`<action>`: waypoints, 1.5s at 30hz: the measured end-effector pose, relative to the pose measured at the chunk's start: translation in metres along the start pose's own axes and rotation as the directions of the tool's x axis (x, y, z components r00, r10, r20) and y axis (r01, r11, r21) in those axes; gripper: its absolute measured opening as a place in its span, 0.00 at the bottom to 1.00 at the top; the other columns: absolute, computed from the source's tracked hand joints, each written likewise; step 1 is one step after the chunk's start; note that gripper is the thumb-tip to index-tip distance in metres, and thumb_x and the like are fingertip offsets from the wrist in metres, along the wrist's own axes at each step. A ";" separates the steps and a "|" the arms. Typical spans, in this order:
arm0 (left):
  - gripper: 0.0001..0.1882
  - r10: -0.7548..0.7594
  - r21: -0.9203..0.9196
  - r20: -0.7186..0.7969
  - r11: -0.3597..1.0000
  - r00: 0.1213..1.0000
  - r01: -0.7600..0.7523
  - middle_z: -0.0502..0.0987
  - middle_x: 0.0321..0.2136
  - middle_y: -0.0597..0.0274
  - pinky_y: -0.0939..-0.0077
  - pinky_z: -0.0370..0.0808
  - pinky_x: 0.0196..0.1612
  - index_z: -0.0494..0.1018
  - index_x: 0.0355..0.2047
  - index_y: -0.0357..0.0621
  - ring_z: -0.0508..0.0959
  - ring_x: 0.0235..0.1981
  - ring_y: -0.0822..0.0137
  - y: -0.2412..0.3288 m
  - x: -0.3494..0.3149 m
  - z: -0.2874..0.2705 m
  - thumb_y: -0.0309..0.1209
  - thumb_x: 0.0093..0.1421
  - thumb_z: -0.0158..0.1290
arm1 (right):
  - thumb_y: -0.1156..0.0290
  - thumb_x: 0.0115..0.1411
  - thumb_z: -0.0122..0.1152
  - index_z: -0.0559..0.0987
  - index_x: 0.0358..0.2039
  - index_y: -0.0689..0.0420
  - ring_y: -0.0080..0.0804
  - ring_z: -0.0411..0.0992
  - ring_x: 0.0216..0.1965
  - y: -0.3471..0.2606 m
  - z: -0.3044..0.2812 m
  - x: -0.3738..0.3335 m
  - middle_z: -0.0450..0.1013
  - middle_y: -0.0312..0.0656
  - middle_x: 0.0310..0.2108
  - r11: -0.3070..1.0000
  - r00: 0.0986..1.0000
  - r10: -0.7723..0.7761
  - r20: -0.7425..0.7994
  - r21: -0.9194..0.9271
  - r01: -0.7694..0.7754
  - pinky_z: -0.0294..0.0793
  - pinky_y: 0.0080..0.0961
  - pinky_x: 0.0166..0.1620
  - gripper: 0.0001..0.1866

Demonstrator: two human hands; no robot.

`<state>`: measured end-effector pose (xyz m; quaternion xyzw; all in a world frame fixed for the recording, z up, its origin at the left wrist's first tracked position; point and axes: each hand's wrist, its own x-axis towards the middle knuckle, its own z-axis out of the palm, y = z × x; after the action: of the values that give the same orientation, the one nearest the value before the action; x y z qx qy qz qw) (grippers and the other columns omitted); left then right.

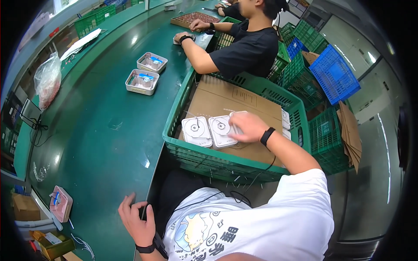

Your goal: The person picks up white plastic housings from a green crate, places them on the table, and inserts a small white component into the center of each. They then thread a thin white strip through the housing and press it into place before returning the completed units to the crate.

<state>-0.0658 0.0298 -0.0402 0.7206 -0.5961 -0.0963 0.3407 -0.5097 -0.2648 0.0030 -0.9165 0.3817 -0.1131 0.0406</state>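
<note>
My right hand (pixel 249 126) reaches into a green plastic crate (pixel 209 161), its fingers bent and smeared by motion. It is at the right edge of a white square device (pixel 221 129) with a round dial-like part and a thin wire. Some white also shows beside the fingers; whether they grip anything is unclear. A matching white device (pixel 197 130) lies just to the left, both on a brown cardboard sheet (pixel 257 102). At the green table's near edge, my left hand (pixel 138 221) rests with fingers apart, holding nothing visible.
On the green table (pixel 100 130) stand two open pale housings (pixel 143 81) with blue parts inside. A pink housing (pixel 62 203) lies at the near left, a plastic bag (pixel 48 80) farther back. A co-worker (pixel 248 43) sits beyond the crate. Stacked crates (pixel 326 135) stand right.
</note>
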 end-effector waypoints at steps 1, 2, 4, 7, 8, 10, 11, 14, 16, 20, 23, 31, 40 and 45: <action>0.08 0.005 -0.009 0.000 1.000 1.000 -0.005 0.79 0.63 0.49 0.46 0.69 0.69 0.81 0.40 0.43 0.72 0.67 0.38 0.001 0.000 0.001 0.26 0.60 0.65 | 0.53 0.65 0.71 0.80 0.36 0.54 0.51 0.79 0.42 0.002 0.010 -0.007 0.78 0.46 0.36 0.995 0.995 -0.089 0.042 -0.051 0.091 0.79 0.45 0.45 0.17; 0.08 0.010 -0.019 -0.002 1.000 1.000 -0.010 0.79 0.63 0.49 0.46 0.70 0.69 0.81 0.40 0.43 0.72 0.67 0.38 0.001 0.000 0.002 0.26 0.60 0.66 | 0.53 0.65 0.71 0.80 0.36 0.54 0.51 0.79 0.42 0.007 0.019 -0.015 0.78 0.46 0.36 0.993 0.994 -0.101 0.035 -0.052 0.102 0.79 0.45 0.45 0.17; 0.09 0.008 -0.020 -0.027 1.000 1.000 -0.009 0.79 0.63 0.49 0.46 0.70 0.69 0.80 0.40 0.43 0.72 0.66 0.38 0.001 0.002 0.002 0.26 0.60 0.66 | 0.53 0.67 0.70 0.80 0.34 0.52 0.52 0.79 0.36 0.018 0.033 -0.025 0.77 0.44 0.30 0.981 0.985 -0.172 -0.020 -0.090 0.169 0.79 0.44 0.40 0.16; 0.08 0.009 -0.033 -0.013 0.999 1.000 -0.009 0.80 0.61 0.51 0.46 0.71 0.67 0.81 0.40 0.45 0.73 0.65 0.38 0.000 0.003 0.003 0.30 0.61 0.67 | 0.54 0.69 0.69 0.80 0.33 0.53 0.52 0.78 0.32 0.016 0.039 -0.026 0.76 0.44 0.28 0.978 0.988 -0.148 0.042 -0.141 0.153 0.78 0.44 0.36 0.16; 0.08 0.003 -0.029 -0.025 1.000 1.000 -0.003 0.80 0.61 0.51 0.46 0.71 0.67 0.81 0.40 0.45 0.73 0.65 0.38 0.001 0.001 0.003 0.30 0.61 0.67 | 0.54 0.69 0.69 0.80 0.32 0.53 0.53 0.77 0.30 0.017 0.038 -0.024 0.76 0.44 0.26 0.977 0.989 -0.123 0.078 -0.165 0.135 0.77 0.44 0.35 0.17; 0.09 0.017 -0.024 -0.033 1.000 0.999 -0.018 0.80 0.61 0.51 0.47 0.71 0.67 0.81 0.40 0.46 0.74 0.65 0.39 0.000 0.000 0.002 0.30 0.61 0.68 | 0.55 0.71 0.69 0.79 0.32 0.54 0.50 0.77 0.28 0.020 0.029 -0.018 0.76 0.44 0.26 0.989 0.995 -0.094 0.020 -0.111 0.095 0.77 0.42 0.34 0.17; 0.09 0.023 -0.021 -0.037 1.000 0.999 -0.024 0.80 0.61 0.52 0.47 0.71 0.67 0.81 0.40 0.47 0.74 0.65 0.39 0.000 0.000 0.002 0.30 0.61 0.68 | 0.56 0.72 0.68 0.79 0.32 0.55 0.48 0.76 0.27 0.020 0.023 -0.014 0.75 0.45 0.25 0.998 0.998 -0.047 -0.030 -0.052 0.045 0.76 0.40 0.33 0.16; 0.09 0.031 -0.032 -0.058 0.999 0.998 -0.033 0.80 0.59 0.52 0.47 0.72 0.66 0.81 0.39 0.47 0.75 0.64 0.39 -0.001 -0.003 0.000 0.30 0.60 0.68 | 0.61 0.74 0.67 0.79 0.32 0.57 0.41 0.74 0.24 0.008 -0.012 0.008 0.75 0.45 0.24 0.979 0.989 0.115 -0.088 0.182 -0.097 0.74 0.36 0.31 0.16; 0.09 -0.001 -0.015 -0.085 1.000 0.996 -0.001 0.81 0.59 0.52 0.47 0.73 0.65 0.81 0.38 0.47 0.75 0.63 0.40 -0.002 -0.004 -0.001 0.31 0.60 0.69 | 0.63 0.75 0.66 0.78 0.32 0.59 0.37 0.73 0.24 -0.013 -0.040 0.042 0.75 0.46 0.25 0.917 0.978 0.200 -0.062 0.364 -0.164 0.72 0.33 0.31 0.15; 0.08 0.070 -0.022 -0.139 0.997 0.988 -0.074 0.82 0.54 0.52 0.48 0.75 0.61 0.81 0.36 0.46 0.77 0.57 0.42 -0.003 0.008 0.001 0.29 0.59 0.69 | 0.69 0.75 0.64 0.77 0.31 0.61 0.33 0.70 0.23 -0.099 -0.074 0.117 0.72 0.46 0.23 0.862 0.971 -0.075 -0.229 0.474 0.178 0.70 0.31 0.30 0.14; 0.07 0.025 -0.054 -0.210 0.998 0.977 -0.037 0.84 0.49 0.56 0.52 0.77 0.57 0.81 0.34 0.46 0.79 0.54 0.45 0.002 0.016 0.008 0.29 0.58 0.69 | 0.70 0.71 0.67 0.78 0.31 0.60 0.41 0.75 0.24 -0.193 -0.040 0.182 0.74 0.45 0.24 0.749 0.827 -0.407 -0.388 0.376 0.545 0.74 0.35 0.30 0.12; 0.06 -0.013 -0.085 -0.167 0.996 0.986 -0.001 0.86 0.37 0.59 0.55 0.78 0.52 0.82 0.30 0.48 0.84 0.45 0.51 -0.007 -0.013 0.008 0.30 0.57 0.70 | 0.55 0.73 0.59 0.77 0.37 0.54 0.56 0.82 0.31 -0.463 0.112 0.230 0.80 0.47 0.29 0.188 0.231 -0.970 -0.074 0.375 0.908 0.82 0.52 0.35 0.15; 0.10 -0.004 -0.129 -0.189 0.991 0.982 -0.021 0.80 0.29 0.60 0.56 0.74 0.42 0.78 0.26 0.46 0.80 0.36 0.51 -0.014 -0.015 0.005 0.29 0.56 0.71 | 0.52 0.67 0.69 0.80 0.38 0.50 0.47 0.78 0.32 -0.384 0.051 0.223 0.72 0.40 0.28 0.422 0.469 -0.788 -0.398 0.205 0.883 0.81 0.46 0.34 0.14; 0.11 0.092 -0.082 -0.193 0.991 0.977 -0.109 0.80 0.31 0.58 0.55 0.73 0.43 0.76 0.30 0.45 0.78 0.38 0.48 -0.010 -0.001 0.009 0.26 0.56 0.71 | 0.63 0.69 0.68 0.78 0.32 0.59 0.53 0.76 0.32 -0.154 -0.027 0.187 0.75 0.48 0.30 0.937 0.934 -0.334 -0.125 0.068 0.344 0.77 0.45 0.37 0.13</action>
<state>-0.0628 0.0278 -0.0531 0.6790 -0.5918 -0.0375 0.4328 -0.2816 -0.2883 0.0873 -0.9581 0.2141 -0.1863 0.0396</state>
